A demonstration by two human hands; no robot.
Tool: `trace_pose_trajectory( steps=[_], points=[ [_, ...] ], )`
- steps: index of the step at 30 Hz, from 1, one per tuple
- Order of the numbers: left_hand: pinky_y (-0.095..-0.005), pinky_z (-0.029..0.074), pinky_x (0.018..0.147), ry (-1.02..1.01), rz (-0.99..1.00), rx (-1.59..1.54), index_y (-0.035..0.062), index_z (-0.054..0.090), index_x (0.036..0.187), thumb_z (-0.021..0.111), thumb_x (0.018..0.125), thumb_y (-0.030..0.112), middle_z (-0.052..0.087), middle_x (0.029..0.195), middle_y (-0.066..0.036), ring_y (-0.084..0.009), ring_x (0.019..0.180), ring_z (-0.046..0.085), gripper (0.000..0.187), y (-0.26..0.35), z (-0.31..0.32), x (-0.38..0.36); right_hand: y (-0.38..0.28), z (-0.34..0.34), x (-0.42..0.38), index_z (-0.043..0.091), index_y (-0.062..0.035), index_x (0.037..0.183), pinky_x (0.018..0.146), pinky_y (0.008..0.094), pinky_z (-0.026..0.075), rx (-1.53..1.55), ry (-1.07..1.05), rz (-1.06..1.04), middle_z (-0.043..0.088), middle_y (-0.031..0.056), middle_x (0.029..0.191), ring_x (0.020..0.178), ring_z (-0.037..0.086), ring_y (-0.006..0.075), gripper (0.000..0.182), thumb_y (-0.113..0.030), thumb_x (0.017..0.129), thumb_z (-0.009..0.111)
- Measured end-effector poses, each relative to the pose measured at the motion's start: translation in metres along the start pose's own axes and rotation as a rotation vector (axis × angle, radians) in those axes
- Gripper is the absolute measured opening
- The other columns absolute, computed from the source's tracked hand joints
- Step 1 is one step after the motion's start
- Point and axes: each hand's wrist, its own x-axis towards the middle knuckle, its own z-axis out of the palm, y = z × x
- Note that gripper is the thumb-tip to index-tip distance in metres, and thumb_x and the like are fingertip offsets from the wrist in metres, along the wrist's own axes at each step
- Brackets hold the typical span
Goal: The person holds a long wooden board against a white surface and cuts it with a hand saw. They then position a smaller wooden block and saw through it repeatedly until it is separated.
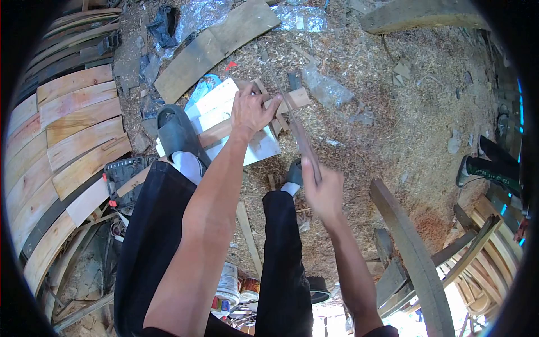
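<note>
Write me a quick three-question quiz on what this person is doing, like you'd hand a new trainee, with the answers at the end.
1. Which hand grips the long, saw-like tool?
2. True or false: the left hand rests on the wooden strip.
3. What mostly litters the floor: A) wet leaves, B) wood shavings, C) broken tiles?

Key:
1. The right hand.
2. True.
3. B, wood shavings.

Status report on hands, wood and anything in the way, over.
Right hand gripping handsaw. Wooden strip under handsaw and left hand. Possibly in the way: left thumb, close beside handsaw.
</note>
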Motion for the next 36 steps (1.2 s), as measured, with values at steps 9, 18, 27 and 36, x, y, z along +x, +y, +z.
trace_pose_trajectory(
  steps=[9, 18, 27, 36],
  points=[
    [-0.0419, 0.040, 0.089, 0.015, -0.008, 0.031, 0.0091, 0.076, 0.073, 0.058, 0.088, 0.052, 0.068, 0.069, -0.012, -0.0245, 0.097, 0.058, 0.049, -0.004, 0.007, 0.001, 0.009, 0.000, -0.022, 0.063, 0.0036, 0.069, 0.046, 0.0345, 0.039, 0.055, 0.014, 0.023, 0.045, 0.0123, 0.047, 0.042, 0.051, 0.0144, 0.040, -0.027, 0.095, 0.061],
    [-0.0397, 0.039, 0.088, -0.048, 0.005, 0.051, 0.0092, 0.077, 0.076, 0.058, 0.088, 0.050, 0.069, 0.069, -0.011, -0.0231, 0.094, 0.057, 0.047, -0.001, 0.002, 0.003, -0.024, 0.020, 0.046, 0.069, 0.0018, 0.080, 0.057, 0.0475, 0.049, -0.009, -0.057, 0.121, 0.059, 0.0270, 0.063, 0.062, 0.063, 0.0448, 0.045, -0.039, 0.096, 0.056],
    [-0.0408, 0.040, 0.085, -0.054, 0.000, 0.013, 0.0078, 0.076, 0.072, 0.059, 0.089, 0.049, 0.069, 0.069, -0.012, -0.0239, 0.091, 0.057, 0.048, 0.000, -0.001, 0.004, -0.017, -0.037, -0.052, 0.058, 0.0035, 0.062, 0.044, 0.0323, 0.033, -0.119, -0.060, 0.195, 0.037, 0.0067, 0.046, 0.046, 0.039, 0.0079, 0.047, -0.029, 0.096, 0.060],
    [-0.0414, 0.039, 0.080, 0.029, 0.065, 0.035, 0.0092, 0.077, 0.084, 0.065, 0.081, 0.038, 0.066, 0.069, -0.011, -0.0260, 0.092, 0.058, 0.031, -0.007, 0.007, 0.001, -0.039, 0.033, 0.073, 0.069, 0.0036, 0.080, 0.056, 0.0467, 0.051, -0.031, -0.041, 0.147, 0.059, 0.0263, 0.063, 0.063, 0.063, 0.0449, 0.040, -0.032, 0.094, 0.058]
  ],
)
